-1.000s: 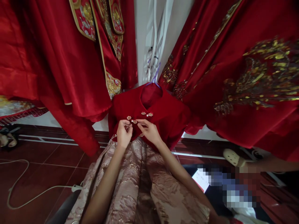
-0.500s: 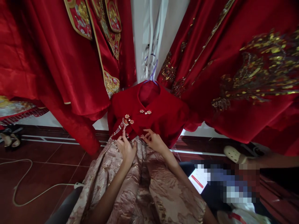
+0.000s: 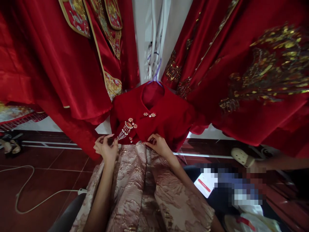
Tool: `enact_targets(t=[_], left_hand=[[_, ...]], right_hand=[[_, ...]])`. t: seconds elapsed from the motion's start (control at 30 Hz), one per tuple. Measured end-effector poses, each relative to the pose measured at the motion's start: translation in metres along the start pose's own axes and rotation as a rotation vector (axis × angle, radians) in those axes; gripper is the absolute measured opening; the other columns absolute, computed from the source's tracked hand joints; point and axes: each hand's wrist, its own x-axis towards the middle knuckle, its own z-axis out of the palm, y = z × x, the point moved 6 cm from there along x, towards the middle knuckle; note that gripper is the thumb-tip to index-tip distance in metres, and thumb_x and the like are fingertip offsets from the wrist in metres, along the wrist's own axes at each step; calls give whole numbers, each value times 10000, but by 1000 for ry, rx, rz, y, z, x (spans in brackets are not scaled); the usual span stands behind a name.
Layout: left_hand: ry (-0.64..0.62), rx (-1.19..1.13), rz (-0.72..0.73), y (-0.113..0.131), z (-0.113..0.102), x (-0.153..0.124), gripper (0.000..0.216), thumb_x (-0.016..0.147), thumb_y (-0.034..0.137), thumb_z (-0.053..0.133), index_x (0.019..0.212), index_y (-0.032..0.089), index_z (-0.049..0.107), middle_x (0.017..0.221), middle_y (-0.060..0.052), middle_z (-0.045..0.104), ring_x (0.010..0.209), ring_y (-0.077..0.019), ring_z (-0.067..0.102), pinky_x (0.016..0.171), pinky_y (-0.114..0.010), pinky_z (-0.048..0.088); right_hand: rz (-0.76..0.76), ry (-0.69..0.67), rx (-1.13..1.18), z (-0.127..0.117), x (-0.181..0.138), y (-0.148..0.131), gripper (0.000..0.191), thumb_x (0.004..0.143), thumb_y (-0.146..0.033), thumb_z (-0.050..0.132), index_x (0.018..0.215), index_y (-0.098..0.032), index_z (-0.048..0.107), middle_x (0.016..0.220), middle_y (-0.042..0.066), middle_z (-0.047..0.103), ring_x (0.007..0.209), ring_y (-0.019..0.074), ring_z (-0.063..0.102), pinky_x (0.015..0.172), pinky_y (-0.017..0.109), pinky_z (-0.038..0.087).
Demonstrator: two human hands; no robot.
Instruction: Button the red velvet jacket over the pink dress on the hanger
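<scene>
A red top (image 3: 169,120) with beaded flower fasteners hangs on a purple hanger (image 3: 157,71). A pale pink-gold brocade garment (image 3: 132,170) lies below it, against its lower edge. A beaded tassel ornament (image 3: 127,128) slants down the left side of the red top's front. My left hand (image 3: 107,149) is at the tassel's lower end, thumb and forefinger apart, the other fingers bent. My right hand (image 3: 158,145) pinches at a small beaded fastener at the red top's lower edge; the fingers hide most of it.
Red embroidered gowns (image 3: 70,64) hang on the left, and red sequined gowns (image 3: 241,71) on the right. A white cable (image 3: 48,195) runs over the tiled floor. To the right are a lit phone screen (image 3: 206,182) and a person's foot in a pale clog (image 3: 241,157).
My left hand has moved left from the middle of the garment to the tassel's lower end, and its fingers have spread. My right hand stays in nearly the same place.
</scene>
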Motion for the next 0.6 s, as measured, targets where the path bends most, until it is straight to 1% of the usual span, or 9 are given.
enact_targets(t=[0.07,0.13,0.2,0.27,0.33,0.4,0.47,0.53,0.6], left_hand=[[-94,-128,86,6,9,-4,188,750,269,610,922,229,671,1014,-76,545,972,-252,506,899,-444,401],[-261,-296,179,17,28,-17,153,775,254,584,911,206,635,900,-48,571,849,-195,550,837,-373,453],[-363,-395,225,29,47,-33,207,772,282,601,954,186,579,923,-51,560,814,-177,561,791,-346,480],[-334,-377,224,37,60,-44,384,718,315,666,1034,162,509,1026,-91,513,901,-209,552,812,-379,482],[-289,-323,216,43,69,-50,514,670,286,699,1091,136,446,1082,-130,470,986,-252,525,848,-427,468],[-306,-292,202,44,77,-53,483,690,205,646,1107,127,417,1037,-128,489,969,-257,533,838,-435,465],[-363,-284,189,43,82,-53,401,735,141,551,1112,139,417,953,-99,526,890,-235,563,800,-407,473],[-378,-281,173,40,80,-50,345,766,143,507,1103,158,438,899,-78,556,842,-221,580,773,-377,475],[-339,-294,165,41,69,-45,291,776,177,510,1064,172,476,887,-66,582,822,-210,588,766,-351,474]], right_hand=[[17,6,11,-3,0,-3,146,707,-281,697,776,-179,618,764,11,595,592,97,544,576,217,440],[30,29,13,-9,-1,-6,127,683,-252,691,751,-183,610,754,6,597,576,94,543,555,210,429],[37,76,-1,-18,-1,-9,114,665,-232,677,733,-185,598,752,1,595,553,86,535,543,205,422],[36,130,-18,-31,-1,-14,110,656,-227,661,726,-185,587,769,0,594,542,79,533,541,201,422],[43,172,-23,-43,-2,-18,117,653,-235,650,730,-189,574,743,-10,591,540,81,542,539,198,424],[73,201,-6,-52,-3,-20,133,654,-247,646,735,-197,553,654,-34,577,531,90,550,533,197,427],[115,203,45,-56,-3,-19,154,657,-262,646,739,-205,529,581,-49,562,514,101,557,516,198,437],[161,173,148,-53,-4,-16,166,671,-285,638,753,-210,515,585,-38,581,513,116,577,482,207,455],[207,138,266,-49,-4,-13,169,699,-317,620,781,-214,513,625,-16,607,522,133,599,439,219,471]])
